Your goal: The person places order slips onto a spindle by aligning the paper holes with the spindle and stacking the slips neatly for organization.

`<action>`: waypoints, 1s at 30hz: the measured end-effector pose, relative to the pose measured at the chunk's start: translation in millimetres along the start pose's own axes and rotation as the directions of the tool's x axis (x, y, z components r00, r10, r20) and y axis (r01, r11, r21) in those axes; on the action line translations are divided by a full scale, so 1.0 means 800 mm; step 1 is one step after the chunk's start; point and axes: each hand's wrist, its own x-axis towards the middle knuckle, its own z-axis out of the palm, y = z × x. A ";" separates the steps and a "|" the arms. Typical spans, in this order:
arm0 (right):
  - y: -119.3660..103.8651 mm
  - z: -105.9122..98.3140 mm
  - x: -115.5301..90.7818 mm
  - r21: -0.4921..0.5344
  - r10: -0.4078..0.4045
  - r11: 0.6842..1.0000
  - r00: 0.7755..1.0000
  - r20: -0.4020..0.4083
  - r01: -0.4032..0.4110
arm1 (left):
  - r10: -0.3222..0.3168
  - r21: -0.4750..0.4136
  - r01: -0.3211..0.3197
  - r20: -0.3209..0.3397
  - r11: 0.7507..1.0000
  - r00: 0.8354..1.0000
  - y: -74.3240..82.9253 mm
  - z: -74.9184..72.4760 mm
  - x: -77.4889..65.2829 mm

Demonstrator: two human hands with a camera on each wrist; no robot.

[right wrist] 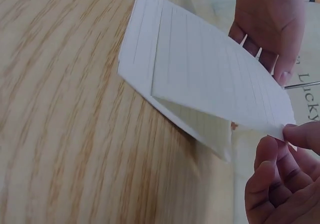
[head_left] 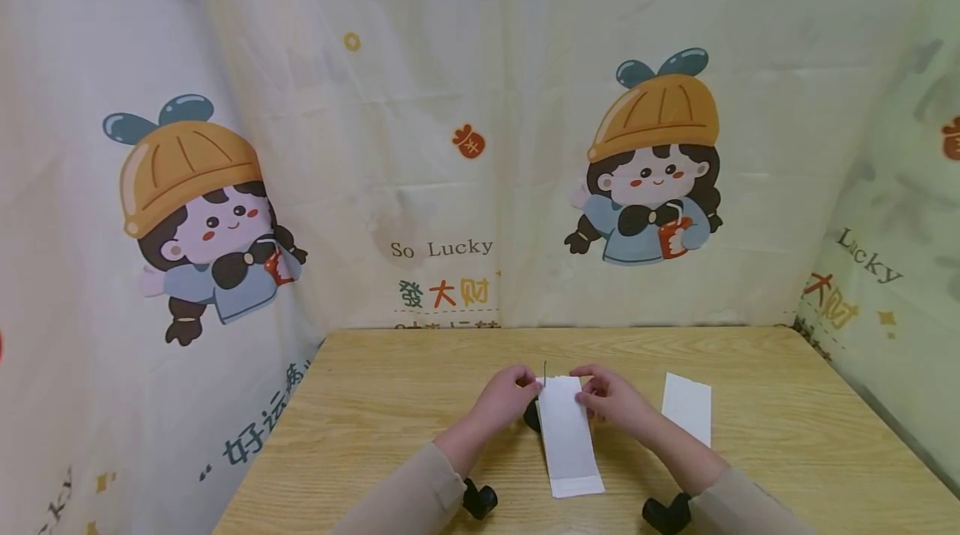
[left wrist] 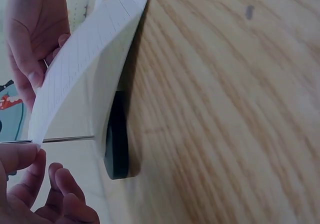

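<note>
A lined white paper slip [head_left: 568, 435] arches up over the table, its near end lying flat. My left hand [head_left: 504, 397] pinches its far left corner between thumb and index finger, right beside the thin metal rod of a paper spike [head_left: 545, 372]. My right hand [head_left: 613, 403] pinches the far right corner with thumb and fingertip. In the left wrist view the rod [left wrist: 70, 139] passes through the raised slip [left wrist: 65, 79] near its edge. Another paper layer lies beneath, on the spike's round black base [left wrist: 118, 154].
A second white slip [head_left: 687, 408] lies on the wooden table [head_left: 787, 435] to the right, partly behind my right forearm. Black wrist pieces [head_left: 480, 500] show by both sleeves. A printed cloth [head_left: 525, 185] hangs behind the table and at its sides.
</note>
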 end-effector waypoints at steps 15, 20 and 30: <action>0.014 -0.001 0.012 -0.110 -0.016 0.994 0.999 0.044 0.021 | -0.022 0.013 0.022 0.026 1.000 0.999 -0.008 0.006 0.009; 0.020 0.001 0.016 -0.159 -0.025 0.987 0.999 0.049 0.032 | -0.024 0.043 0.022 0.031 0.999 0.999 -0.012 0.008 0.014; 0.028 0.001 0.020 -0.237 -0.009 0.971 0.998 0.069 0.025 | 0.005 0.175 -0.012 0.042 0.984 0.999 -0.019 0.014 0.020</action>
